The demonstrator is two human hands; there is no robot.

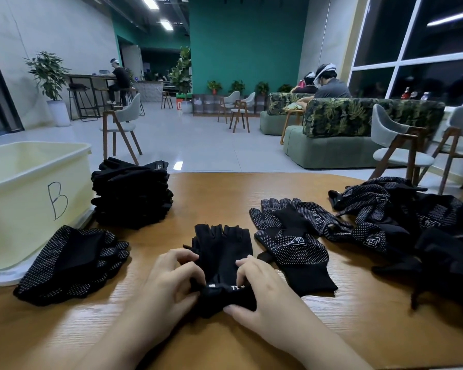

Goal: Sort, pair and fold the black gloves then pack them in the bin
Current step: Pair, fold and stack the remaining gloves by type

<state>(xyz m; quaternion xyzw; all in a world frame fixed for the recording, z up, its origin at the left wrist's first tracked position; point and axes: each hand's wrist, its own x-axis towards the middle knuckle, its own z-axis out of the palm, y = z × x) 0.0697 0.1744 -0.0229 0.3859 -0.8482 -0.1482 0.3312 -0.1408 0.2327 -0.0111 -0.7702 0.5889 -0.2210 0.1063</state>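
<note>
Folding step: left hand (169,284) and right hand (254,287) fingers (245,265) curled, pinching the cuff of the plain fingerless pair (222,252) lying just ahead on the surface (332,329). Next, probably roll the cuff forward, then carry it to the bin (24,188), far left of the fingers

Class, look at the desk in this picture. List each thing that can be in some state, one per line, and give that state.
Fingerless gloves: flat on table, cuff end being folded.
Left hand: pinching the cuff.
Right hand: pinching the cuff.
Stack of gloves: piled neatly beside the bin.
Bin: open, marked B; inside not visible.
Folded dotted gloves: folded, in front of the bin.
Dotted glove: lying flat, unfolded.
Glove heap: loose, unsorted.
</note>
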